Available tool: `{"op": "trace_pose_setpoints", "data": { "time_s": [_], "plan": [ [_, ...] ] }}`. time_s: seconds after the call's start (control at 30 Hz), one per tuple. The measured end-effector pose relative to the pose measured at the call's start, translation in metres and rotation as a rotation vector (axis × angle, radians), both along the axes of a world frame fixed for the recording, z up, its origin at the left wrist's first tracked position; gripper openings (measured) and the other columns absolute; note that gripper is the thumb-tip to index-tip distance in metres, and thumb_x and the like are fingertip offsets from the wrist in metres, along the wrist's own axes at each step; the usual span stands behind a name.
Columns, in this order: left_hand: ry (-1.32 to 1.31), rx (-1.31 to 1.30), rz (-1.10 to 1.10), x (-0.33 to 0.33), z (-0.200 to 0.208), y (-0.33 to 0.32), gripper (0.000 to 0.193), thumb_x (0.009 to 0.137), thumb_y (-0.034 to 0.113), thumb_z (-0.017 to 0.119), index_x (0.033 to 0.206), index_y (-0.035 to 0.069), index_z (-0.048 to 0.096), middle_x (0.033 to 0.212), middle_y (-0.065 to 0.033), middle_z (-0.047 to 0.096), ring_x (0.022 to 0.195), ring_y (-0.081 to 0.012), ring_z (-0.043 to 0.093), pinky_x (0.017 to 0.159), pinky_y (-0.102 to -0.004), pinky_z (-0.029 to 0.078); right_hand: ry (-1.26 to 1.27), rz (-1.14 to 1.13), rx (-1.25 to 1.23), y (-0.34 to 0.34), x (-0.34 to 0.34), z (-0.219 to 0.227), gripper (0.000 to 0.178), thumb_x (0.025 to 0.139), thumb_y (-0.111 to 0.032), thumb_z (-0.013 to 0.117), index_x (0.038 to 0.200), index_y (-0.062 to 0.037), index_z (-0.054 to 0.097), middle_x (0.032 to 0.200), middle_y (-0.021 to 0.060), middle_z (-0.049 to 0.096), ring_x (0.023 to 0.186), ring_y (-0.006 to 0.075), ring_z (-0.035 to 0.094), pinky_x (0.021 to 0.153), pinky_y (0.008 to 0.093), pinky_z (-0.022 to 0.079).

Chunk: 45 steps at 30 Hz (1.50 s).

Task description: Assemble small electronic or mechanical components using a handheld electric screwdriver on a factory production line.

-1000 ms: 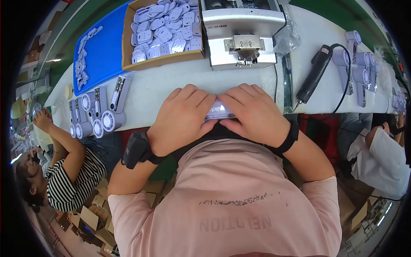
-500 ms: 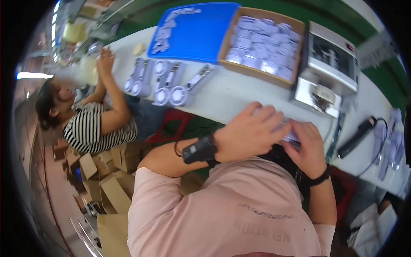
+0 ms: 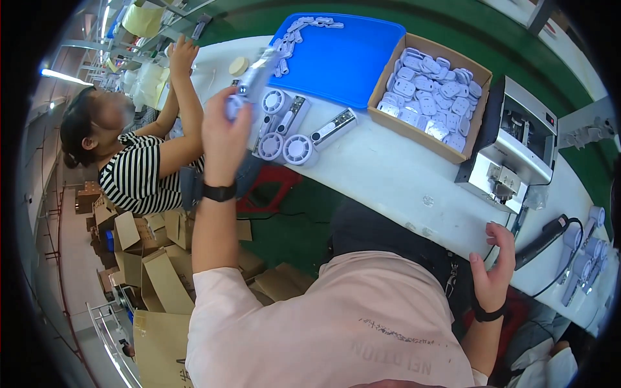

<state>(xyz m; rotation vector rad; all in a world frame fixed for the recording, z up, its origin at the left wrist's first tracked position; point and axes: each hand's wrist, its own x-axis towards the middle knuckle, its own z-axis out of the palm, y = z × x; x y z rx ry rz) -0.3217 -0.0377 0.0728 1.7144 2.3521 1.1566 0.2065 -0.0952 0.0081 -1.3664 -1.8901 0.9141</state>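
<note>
Device [image 3: 259,74] juts forward from within the left grip [image 3: 224,132].

Pale lavender handheld fan [image 3: 256,75], blurred and tilted, in the left grip [image 3: 224,129].

Layout from left to right

From my remote seat, I see the tray [image 3: 343,68] on the table [image 3: 388,181], left of the open box [image 3: 415,134]. Small parts [image 3: 289,46] lie along the tray's left and far edges; covers [image 3: 430,97] fill the box. Handheld fans [image 3: 299,150] lie before the tray. Right of the box come the machine [image 3: 497,154], power screwdriver [image 3: 546,240] and a second fan group [image 3: 581,266].
</note>
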Motion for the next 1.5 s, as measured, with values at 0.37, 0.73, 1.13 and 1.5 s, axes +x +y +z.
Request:
{"op": "trace_pose_setpoints", "data": {
  "time_s": [0.37, 0.73, 1.13, 1.5],
  "plan": [
    [0.605, -0.053, -0.034, -0.025, -0.115, 0.039, 0.034, 0.089, 0.030, 0.075, 0.113, 0.006, 0.077, 0.103, -0.0205, 0.075, 0.099, -0.0426, 0.069, 0.089, -0.0540, 0.052, -0.183, -0.082, 0.069, 0.001, 0.020, 0.011, 0.048, 0.081, -0.004, 0.076, 0.129, 0.0014, 0.066, 0.129, 0.0197, 0.065, 0.119, 0.0361, 0.063, 0.100, 0.0420, 0.051],
    [0.333, 0.123, -0.079, -0.007, -0.114, 0.045, 0.047, 0.115, 0.027, 0.046, 0.135, -0.012, 0.062, 0.136, -0.0285, 0.066, 0.125, -0.0418, 0.063, 0.112, -0.0472, 0.047, -0.146, -0.791, 0.226, 0.051, 0.228, -0.013, 0.031, 0.091, -0.010, 0.079, 0.120, -0.0014, 0.071, 0.115, 0.0133, 0.072, 0.101, 0.0260, 0.070, 0.084, 0.0337, 0.055],
    [0.066, 0.123, -0.643, 0.242, -0.041, 0.090, 0.038, 0.092, 0.002, 0.074, 0.129, 0.000, 0.068, 0.134, -0.0192, 0.067, 0.127, -0.0366, 0.062, 0.109, -0.0440, 0.048, 0.003, -0.857, 0.179, 0.002, 0.413, -0.091, 0.045, 0.098, -0.013, 0.077, 0.141, -0.0028, 0.066, 0.122, 0.0039, 0.069, 0.109, 0.0119, 0.063, 0.093, 0.0271, 0.053],
    [0.561, -0.237, -0.758, 0.246, -0.075, 0.213, 0.024, 0.091, 0.013, 0.072, 0.113, 0.006, 0.079, 0.111, -0.0168, 0.077, 0.106, -0.0369, 0.069, 0.097, -0.0484, 0.054, -0.392, -0.614, 0.480, -0.011, 0.202, 0.093, 0.037, 0.092, 0.004, 0.076, 0.128, 0.0043, 0.065, 0.120, 0.0098, 0.064, 0.111, 0.0205, 0.062, 0.101, 0.0295, 0.047]
  ]
}}
